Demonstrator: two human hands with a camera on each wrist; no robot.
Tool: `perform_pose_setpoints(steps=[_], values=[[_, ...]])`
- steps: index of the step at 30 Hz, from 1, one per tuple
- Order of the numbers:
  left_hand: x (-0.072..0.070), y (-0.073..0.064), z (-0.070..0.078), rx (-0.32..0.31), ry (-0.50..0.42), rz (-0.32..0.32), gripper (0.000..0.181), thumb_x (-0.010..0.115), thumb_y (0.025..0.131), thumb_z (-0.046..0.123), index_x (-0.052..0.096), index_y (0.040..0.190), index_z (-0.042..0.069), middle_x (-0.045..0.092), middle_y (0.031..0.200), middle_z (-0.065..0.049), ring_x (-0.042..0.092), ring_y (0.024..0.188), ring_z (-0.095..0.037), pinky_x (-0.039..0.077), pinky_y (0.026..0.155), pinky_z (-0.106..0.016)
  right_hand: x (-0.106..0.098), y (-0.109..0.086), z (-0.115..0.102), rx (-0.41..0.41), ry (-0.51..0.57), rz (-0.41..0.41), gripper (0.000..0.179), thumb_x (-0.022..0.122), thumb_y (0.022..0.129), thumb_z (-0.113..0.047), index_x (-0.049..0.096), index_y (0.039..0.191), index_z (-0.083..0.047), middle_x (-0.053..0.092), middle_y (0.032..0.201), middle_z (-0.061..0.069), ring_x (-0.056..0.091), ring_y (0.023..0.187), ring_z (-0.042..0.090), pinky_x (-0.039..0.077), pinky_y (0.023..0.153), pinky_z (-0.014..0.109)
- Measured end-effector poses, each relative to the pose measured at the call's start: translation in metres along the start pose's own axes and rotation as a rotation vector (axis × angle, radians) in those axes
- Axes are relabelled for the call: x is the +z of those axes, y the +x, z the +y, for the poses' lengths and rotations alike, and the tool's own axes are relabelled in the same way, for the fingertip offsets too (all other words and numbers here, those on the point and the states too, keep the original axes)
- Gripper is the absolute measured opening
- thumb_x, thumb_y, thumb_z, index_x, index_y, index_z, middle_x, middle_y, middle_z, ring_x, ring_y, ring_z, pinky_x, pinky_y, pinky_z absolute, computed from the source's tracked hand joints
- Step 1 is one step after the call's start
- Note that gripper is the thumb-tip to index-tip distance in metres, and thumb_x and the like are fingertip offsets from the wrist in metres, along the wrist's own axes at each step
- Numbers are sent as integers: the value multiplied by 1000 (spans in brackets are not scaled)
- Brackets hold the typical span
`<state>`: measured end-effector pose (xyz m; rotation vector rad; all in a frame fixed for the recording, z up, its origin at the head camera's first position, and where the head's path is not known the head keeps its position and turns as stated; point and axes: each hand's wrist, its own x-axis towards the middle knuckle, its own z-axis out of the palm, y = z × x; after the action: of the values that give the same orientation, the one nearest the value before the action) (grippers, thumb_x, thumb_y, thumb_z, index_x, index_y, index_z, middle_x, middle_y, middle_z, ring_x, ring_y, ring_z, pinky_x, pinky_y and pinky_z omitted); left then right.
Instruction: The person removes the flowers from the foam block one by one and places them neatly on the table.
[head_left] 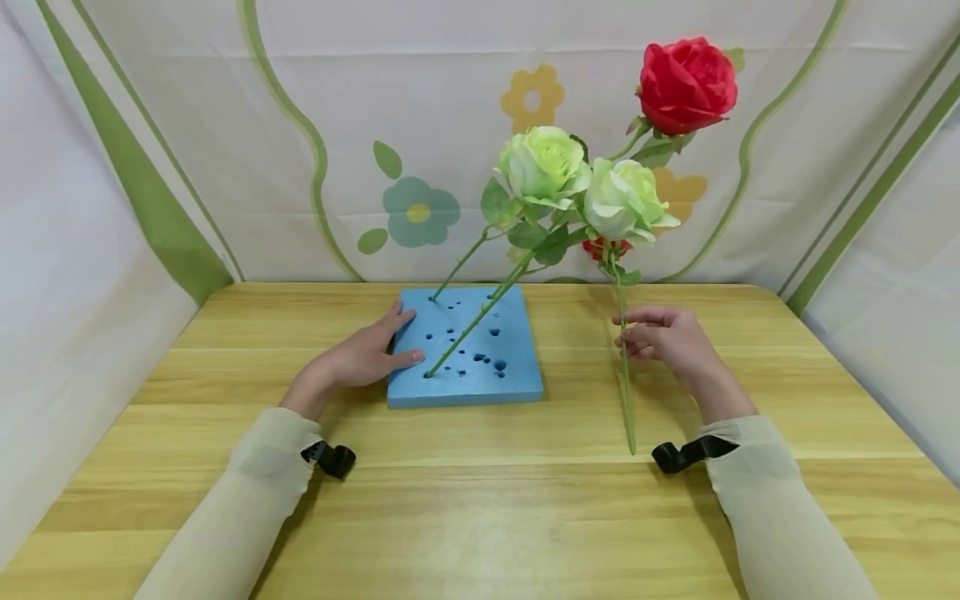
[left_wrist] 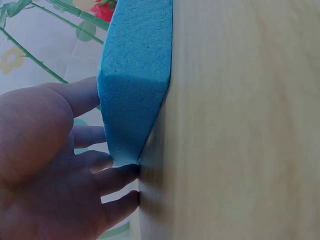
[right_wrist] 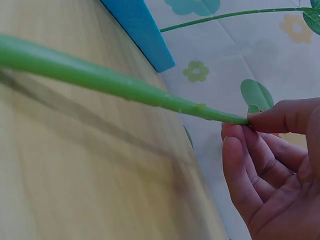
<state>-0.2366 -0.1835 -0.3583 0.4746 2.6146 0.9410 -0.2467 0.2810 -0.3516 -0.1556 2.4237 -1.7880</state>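
A blue foam block (head_left: 480, 387) with several holes lies flat on the table. My left hand (head_left: 360, 354) rests against its left side, thumb over the top; in the left wrist view its fingers (left_wrist: 117, 180) reach along the side. Two pale green roses (head_left: 543, 167) and a large red rose (head_left: 688, 87) lean rightward on stems standing in the block. Right of the block, my right hand (head_left: 663, 337) pinches the green stem (head_left: 627, 392) of another red rose (head_left: 604, 250), its bloom mostly hidden behind a green rose. The stem's lower end points toward me.
The wooden table (head_left: 487, 517) ends at a white curtain (head_left: 442, 100) printed with flowers. White cloth also hangs at both sides. The leaning blooms and leaves (head_left: 551, 246) overhang the space between block and right hand.
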Motion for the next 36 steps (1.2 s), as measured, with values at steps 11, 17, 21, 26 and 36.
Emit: perform_pose_setpoints(steps=[11, 17, 21, 26, 36], values=[[1, -1, 1, -9, -1, 1, 84, 56, 110, 42, 8, 172, 12, -14, 180, -12, -1, 167, -42, 10, 133, -64, 0, 2, 6, 92, -25, -59, 41, 62, 102, -2, 58, 137, 18, 80, 87, -1, 71, 71, 8, 65, 72, 27], [1, -1, 1, -3, -5, -2, 84, 56, 111, 41, 7, 172, 12, -14, 179, -13, -2, 166, -43, 10, 133, -65, 0, 3, 11, 156, -32, -102, 42, 61, 103, -3, 56, 139, 18, 79, 88, -1, 70, 72, 7, 65, 72, 26], [1, 0, 1, 5, -1, -1, 83, 56, 111, 40, 8, 172, 11, -14, 179, -13, -1, 166, -43, 11, 133, -65, -1, 3, 12, 209, -38, -115, 45, 63, 104, -7, 56, 142, 15, 79, 92, -4, 70, 73, 6, 65, 73, 26], [1, -1, 1, 8, -2, -1, 83, 56, 111, 39, 8, 172, 11, -14, 179, -14, -2, 166, -43, 11, 133, -65, -2, 1, 12, 243, -72, -134, 46, 63, 105, -8, 56, 144, 13, 79, 94, -6, 74, 76, 6, 65, 74, 25], [1, -1, 2, -2, -5, 4, 83, 56, 111, 41, 8, 172, 12, -14, 179, -13, -2, 166, -43, 10, 133, -65, -5, 1, 10, 263, -103, -163, 46, 63, 105, -10, 57, 146, 11, 79, 92, -5, 74, 79, 6, 64, 75, 25]])
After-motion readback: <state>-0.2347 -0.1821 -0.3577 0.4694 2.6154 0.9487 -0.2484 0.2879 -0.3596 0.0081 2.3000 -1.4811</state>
